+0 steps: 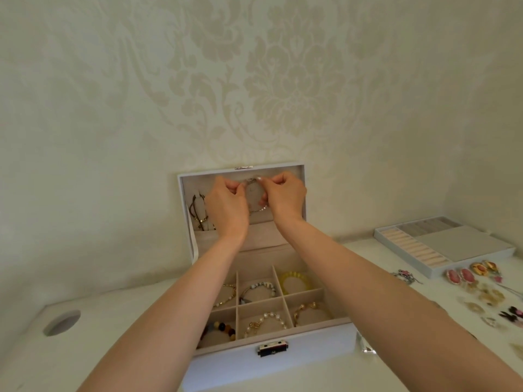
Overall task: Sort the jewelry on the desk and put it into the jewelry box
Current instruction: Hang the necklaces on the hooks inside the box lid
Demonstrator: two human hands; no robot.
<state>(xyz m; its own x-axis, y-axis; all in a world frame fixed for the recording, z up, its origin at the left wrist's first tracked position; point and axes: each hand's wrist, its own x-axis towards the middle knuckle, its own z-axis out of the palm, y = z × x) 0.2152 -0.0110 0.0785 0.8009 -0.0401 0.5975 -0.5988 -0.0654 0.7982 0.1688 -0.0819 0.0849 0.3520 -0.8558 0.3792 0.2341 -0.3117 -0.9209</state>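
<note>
Grip: left hand (226, 205) and right hand (284, 195) pinch thin chain (250, 181) at jewelry box lid (195, 182); chain blurred, partly hidden.

The left hand (226, 206) and right hand (284, 193) hide most of the thin chain (257, 209) — small blurred jewelry (512, 316) runs off the right edge.

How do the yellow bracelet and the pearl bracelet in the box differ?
The yellow bracelet is one colour throughout; the pearl bracelet mixes white beads with gold links. The yellow bracelet lies in the back right compartment, the pearl bracelet in the front middle one. Both lie in the open box.
</note>
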